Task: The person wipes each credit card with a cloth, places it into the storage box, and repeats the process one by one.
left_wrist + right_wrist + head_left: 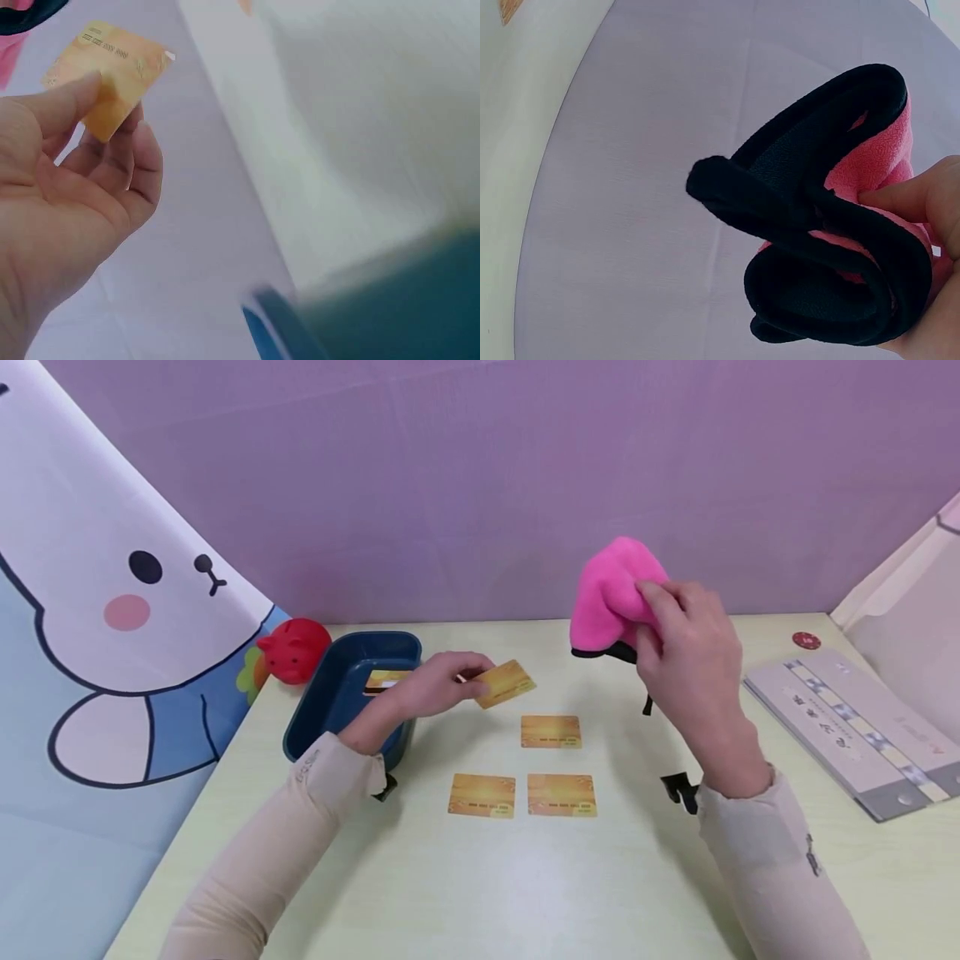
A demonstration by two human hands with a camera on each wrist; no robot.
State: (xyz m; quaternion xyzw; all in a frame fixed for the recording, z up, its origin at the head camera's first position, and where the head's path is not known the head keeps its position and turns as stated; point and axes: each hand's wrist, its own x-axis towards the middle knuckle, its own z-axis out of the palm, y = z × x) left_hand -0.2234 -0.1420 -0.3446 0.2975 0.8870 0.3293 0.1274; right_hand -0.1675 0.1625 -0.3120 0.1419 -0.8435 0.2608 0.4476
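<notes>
My left hand [441, 682] pinches a gold bank card [507, 684] between thumb and fingers, holding it tilted above the table. In the left wrist view the thumb lies across the face of that card [112, 67], which shows a printed number. My right hand [693, 652] grips a soft pink fleece piece with black edging [611, 593], bunched up and raised off the table. Its folded black rim [795, 232] faces the right wrist camera, with a dark lining inside. On the table between the arms lie a single gold card [551, 732] and, nearer, two more side by side [482, 796].
A dark blue tray [300, 739] stands on the left, partly behind my left forearm, with a striped gold card [384, 681] inside. Beside it is a red piggy bank [296, 651]. On the right lie a grey booklet or box [847, 727] and a red chip [806, 641].
</notes>
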